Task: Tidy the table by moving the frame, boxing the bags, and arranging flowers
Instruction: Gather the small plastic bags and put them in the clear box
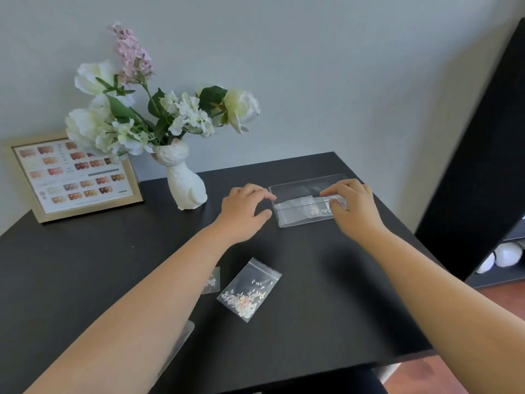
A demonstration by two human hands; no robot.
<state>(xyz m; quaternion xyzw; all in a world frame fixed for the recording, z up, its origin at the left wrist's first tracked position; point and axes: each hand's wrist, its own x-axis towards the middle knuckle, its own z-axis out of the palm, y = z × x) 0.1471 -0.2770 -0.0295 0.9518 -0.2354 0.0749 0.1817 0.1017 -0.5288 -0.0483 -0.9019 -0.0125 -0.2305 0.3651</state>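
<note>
Boxing of the bags is in hand: left of the clear box [305,203], the left hand [244,211] rests loosely curled, holding nothing, against its wall. Inside, the right hand [350,204] pinches a bag [324,204]. Next, I judge, the bag of beads [248,291] lying nearer than the box needs fetching.

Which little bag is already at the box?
The bag pinched by the right hand over the clear box; the others lie loose nearer the person.

A: From where does the camera look?
B: From the person's head, forward and down on the black table [312,322], near, toward the wall [341,66].
</note>
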